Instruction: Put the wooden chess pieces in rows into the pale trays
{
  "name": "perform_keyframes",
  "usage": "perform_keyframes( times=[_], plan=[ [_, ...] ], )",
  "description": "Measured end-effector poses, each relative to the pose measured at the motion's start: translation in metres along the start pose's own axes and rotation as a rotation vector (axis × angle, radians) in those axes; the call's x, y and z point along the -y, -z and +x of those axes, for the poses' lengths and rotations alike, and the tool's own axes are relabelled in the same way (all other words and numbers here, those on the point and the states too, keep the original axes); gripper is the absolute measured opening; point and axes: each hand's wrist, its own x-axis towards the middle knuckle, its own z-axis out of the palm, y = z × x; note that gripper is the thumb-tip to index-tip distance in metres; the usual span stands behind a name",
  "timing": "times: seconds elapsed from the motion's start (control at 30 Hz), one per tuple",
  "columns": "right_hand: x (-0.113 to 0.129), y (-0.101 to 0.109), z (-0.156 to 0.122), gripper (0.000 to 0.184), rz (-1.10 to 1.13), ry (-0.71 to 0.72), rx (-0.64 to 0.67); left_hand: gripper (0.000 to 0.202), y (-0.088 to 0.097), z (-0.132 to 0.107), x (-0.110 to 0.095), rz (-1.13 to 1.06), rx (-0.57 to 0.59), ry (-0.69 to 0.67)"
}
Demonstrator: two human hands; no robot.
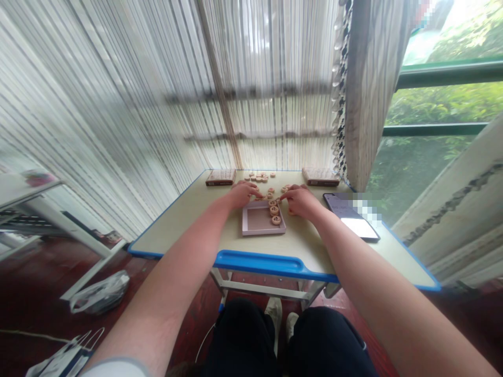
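A shallow open box (244, 222) rests on the table, with several round wooden xiangqi pieces (274, 211) in a column along its right side. My left hand (242, 193) reaches over loose pieces just behind the box, its fingers stretched out and apart. At the box's far right corner, my right hand (298, 200) has thumb and forefinger closed around a small xiangqi piece (279, 200). Other pieces (271, 191) lie between the hands, and some are partly hidden under the fingers. A further cluster of pieces (259, 178) lies toward the table's far edge.
Flat boxes stand at the far left (221, 177) and far right (320, 176) of the blue-edged table (181, 225). A phone or tablet (353, 220) lies right of my right forearm. String curtains (275, 104) hang behind the table. A plastic bag (104, 293) sits on the floor at left.
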Motion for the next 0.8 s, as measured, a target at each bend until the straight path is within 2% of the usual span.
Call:
perform_keyframes(
  times=[0.1, 0.23, 0.37, 0.5, 0.67, 0.8],
  plan=[
    [-0.003, 0.003, -0.001, 0.033, 0.019, -0.070, -0.074, 0.046, -0.003, 0.001, 0.002, 0.001, -0.031, 0.010],
    [-0.013, 0.006, -0.001, 0.039, 0.047, -0.199, -0.207, 0.047, -0.004, 0.006, 0.005, -0.024, -0.002, -0.037],
    [-0.020, 0.006, 0.001, 0.041, 0.100, -0.261, -0.243, 0.044, -0.002, 0.009, 0.005, -0.045, -0.065, -0.058],
    [-0.015, 0.002, 0.002, 0.037, 0.135, -0.130, -0.199, 0.037, 0.005, 0.007, -0.002, -0.033, -0.103, -0.014],
    [0.000, -0.001, -0.001, 0.033, 0.122, 0.132, 0.012, 0.032, 0.012, 0.001, -0.010, -0.014, -0.094, 0.004],
    [-0.001, 0.004, -0.004, 0.028, 0.005, 0.109, 0.043, 0.030, 0.011, 0.001, -0.008, -0.012, -0.104, 0.003]
  ],
)
